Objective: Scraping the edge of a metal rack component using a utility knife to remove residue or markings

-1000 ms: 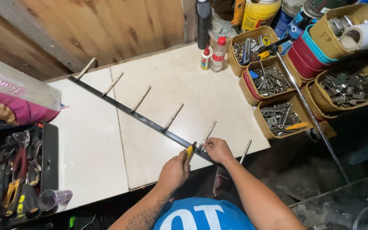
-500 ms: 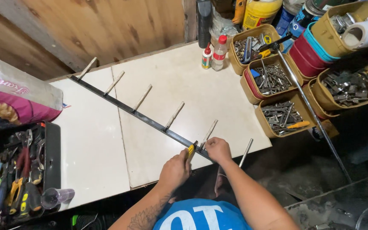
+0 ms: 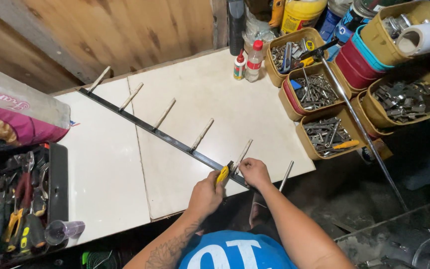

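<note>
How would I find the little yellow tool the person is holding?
Start at the white worktop and follow the long black metal bar with pegs down to the two hands. The yellow-handled tool sits in the left hand, against the bar. Nothing else on the bar is yellow.

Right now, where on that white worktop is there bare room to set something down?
Bare patches: between the black bar with pegs and the two small bottles; and the near-left part, between the bar and the tool tray. It is crowded around the hardware tubs and where the left hand and right hand work.
</note>
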